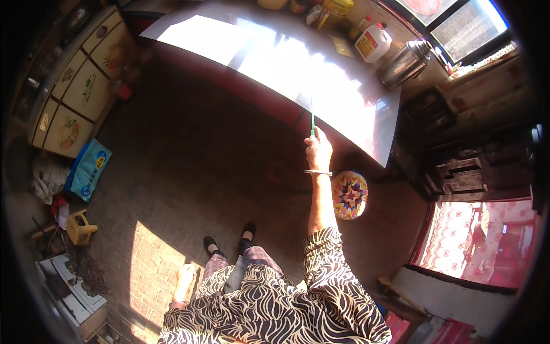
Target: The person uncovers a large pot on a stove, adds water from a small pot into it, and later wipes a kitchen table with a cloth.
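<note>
My right hand (pixel 318 150) is stretched out forward, closed on a thin green handle (pixel 313 122) near the edge of a long, glossy table (pixel 258 64). Glare hides whatever the handle leads to, so I cannot tell what kind of tool it is. A bracelet circles my right wrist. My left hand (pixel 184 277) hangs low at my left side above the sunlit brick floor; nothing shows in it, and its fingers are too unclear to read.
A steel vacuum flask (pixel 404 64) and a white plastic jug (pixel 373 43) stand at the table's right rear. A round patterned stool seat (pixel 350 195) is right of my forearm. Leftward are a yellow stool (pixel 80 228), a blue bag (pixel 90 170) and a cabinet (pixel 79 84).
</note>
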Demonstrator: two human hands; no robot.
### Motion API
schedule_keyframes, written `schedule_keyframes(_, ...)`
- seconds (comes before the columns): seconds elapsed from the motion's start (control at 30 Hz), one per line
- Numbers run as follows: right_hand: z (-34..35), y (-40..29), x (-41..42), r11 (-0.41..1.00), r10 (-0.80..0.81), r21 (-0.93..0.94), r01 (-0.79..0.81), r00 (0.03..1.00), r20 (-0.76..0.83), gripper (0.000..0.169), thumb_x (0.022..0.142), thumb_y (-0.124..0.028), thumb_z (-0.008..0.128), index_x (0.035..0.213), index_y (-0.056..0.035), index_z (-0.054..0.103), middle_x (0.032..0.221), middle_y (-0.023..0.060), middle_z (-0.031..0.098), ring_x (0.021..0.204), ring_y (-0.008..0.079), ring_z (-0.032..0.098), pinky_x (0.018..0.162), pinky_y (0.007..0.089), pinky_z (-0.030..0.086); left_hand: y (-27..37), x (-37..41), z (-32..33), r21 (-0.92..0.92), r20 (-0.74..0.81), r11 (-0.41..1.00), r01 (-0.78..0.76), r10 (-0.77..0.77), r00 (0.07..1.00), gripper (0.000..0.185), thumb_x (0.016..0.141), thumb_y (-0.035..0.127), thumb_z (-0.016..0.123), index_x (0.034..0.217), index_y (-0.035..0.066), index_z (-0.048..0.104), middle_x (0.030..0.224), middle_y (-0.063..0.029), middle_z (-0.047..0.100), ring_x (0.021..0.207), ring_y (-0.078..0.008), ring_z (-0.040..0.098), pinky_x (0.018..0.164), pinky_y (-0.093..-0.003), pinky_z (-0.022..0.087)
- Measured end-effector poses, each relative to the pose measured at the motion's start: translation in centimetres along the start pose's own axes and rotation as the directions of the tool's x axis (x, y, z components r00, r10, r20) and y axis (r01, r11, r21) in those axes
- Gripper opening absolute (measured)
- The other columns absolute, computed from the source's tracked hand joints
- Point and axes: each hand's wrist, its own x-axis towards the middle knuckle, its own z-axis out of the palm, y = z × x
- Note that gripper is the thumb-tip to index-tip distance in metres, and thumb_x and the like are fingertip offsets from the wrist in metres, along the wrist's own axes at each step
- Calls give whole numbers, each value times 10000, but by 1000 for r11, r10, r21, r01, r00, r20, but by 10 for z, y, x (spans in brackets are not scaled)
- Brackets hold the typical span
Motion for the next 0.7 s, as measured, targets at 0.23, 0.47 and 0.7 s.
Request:
schedule_keyframes(0.23,-25,7,-20,823,254,463,-328,943,217,321,838,-181,516,1131,-55,480,718,74,564,423,58,402,356,170,267,17,14,-2,-29,-7,999,-18,17,1000,151,790,160,530,823,36,610,593,-6,536,511,-69,463,472,-220,379)
schedule_keyframes(0.47,-37,27,-24,699,276,622,-353,936,221,242,835,-184,522,1027,-37,504,729,110,555,412,61,394,338,182,298,35,5,-2,-9,11,999,37,-37,999,141,791,152,534,825,45,618,598,-2,536,509,-61,459,465,-209,372)
schedule_keyframes(0.7,-48,32,-37,633,268,707,-314,946,181,230,843,-172,507,1022,-28,510,731,116,550,402,63,385,329,178,290,36,7,2,-14,1,1000,20,-20,1000,142,793,151,534,824,42,620,604,-7,544,512,-69,474,466,-220,386)
